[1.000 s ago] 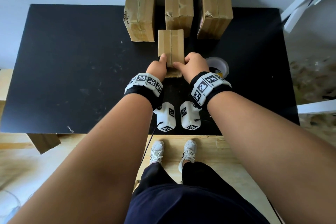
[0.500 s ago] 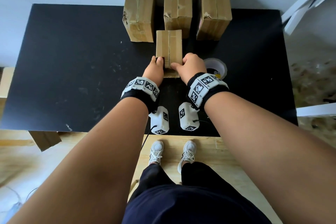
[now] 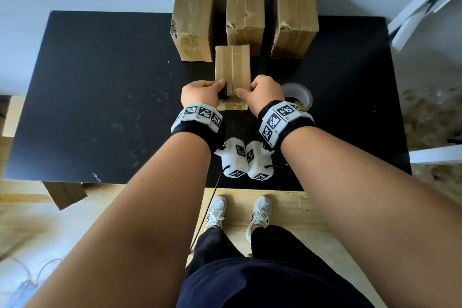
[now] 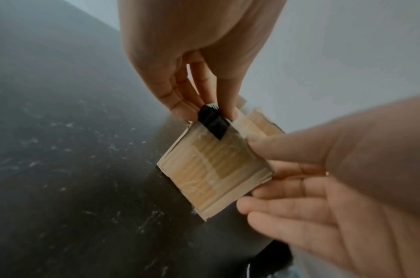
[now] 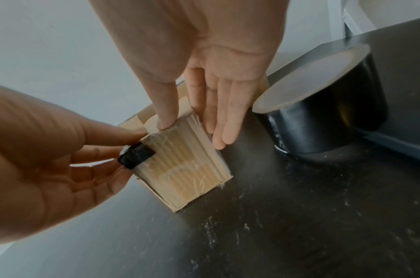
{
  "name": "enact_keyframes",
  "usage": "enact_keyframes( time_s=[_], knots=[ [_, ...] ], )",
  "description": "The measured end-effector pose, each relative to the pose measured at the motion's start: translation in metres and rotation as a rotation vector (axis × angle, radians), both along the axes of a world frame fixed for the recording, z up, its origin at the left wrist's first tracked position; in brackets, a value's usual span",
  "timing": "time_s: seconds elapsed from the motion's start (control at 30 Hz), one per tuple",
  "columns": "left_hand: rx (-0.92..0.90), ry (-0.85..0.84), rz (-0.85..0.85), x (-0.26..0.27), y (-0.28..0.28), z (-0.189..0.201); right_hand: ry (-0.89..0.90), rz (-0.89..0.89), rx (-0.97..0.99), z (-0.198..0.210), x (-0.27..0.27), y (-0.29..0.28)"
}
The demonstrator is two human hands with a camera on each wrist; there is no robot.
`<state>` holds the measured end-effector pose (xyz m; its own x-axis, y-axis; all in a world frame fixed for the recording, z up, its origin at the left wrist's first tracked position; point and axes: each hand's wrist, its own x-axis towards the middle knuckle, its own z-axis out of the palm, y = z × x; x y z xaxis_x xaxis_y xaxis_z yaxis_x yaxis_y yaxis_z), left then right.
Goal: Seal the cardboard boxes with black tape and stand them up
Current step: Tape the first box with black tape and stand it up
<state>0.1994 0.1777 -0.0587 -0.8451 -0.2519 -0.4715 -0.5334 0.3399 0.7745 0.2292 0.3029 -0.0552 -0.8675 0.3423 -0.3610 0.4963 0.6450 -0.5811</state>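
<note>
Small box (image 3: pixel 232 65) lies mid-table (image 3: pixel 100 82), just in front of three standing boxes (image 3: pixel 245 7). Left hand (image 3: pixel 200 94) pinches a black tape strip (image 4: pixel 212 122) at the box's near top edge; head view shows only a sliver of the strip, its far end hidden under the fingers. Right hand (image 3: pixel 265 95) steadies the box: thumb on top, fingers straight along its right side. Tape roll (image 5: pixel 323 105) just right of it, half hidden behind the right wrist from above.
</note>
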Motion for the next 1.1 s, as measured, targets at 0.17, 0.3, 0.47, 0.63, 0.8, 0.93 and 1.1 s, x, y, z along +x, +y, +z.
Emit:
enact_keyframes(
  time_s=[0.17, 0.3, 0.47, 0.63, 0.8, 0.93, 1.1],
  knots=[
    [0.212, -0.005, 0.093, 0.005, -0.014, 0.000, 0.002, -0.019, -0.003, 0.000, 0.000, 0.000],
    [0.200, 0.049, 0.066, 0.014, -0.015, -0.002, -0.002, -0.027, -0.015, 0.001, 0.001, -0.002],
    [0.116, 0.044, 0.022, 0.016, -0.006, -0.005, 0.016, -0.026, -0.002, 0.001, 0.003, -0.002],
    [0.286, 0.001, 0.083, 0.021, -0.018, -0.005, 0.012, -0.012, 0.008, 0.003, 0.004, -0.002],
    [0.021, 0.189, -0.112, 0.025, -0.019, -0.002, 0.010, -0.010, 0.011, 0.003, 0.003, -0.003],
    [-0.288, 0.313, -0.309, 0.027, -0.013, -0.002, -0.001, -0.016, 0.009, 0.004, 0.004, -0.002],
    [-0.517, 0.408, -0.469, 0.024, -0.009, -0.006, -0.002, -0.013, 0.022, 0.002, 0.001, 0.000]
  ],
)
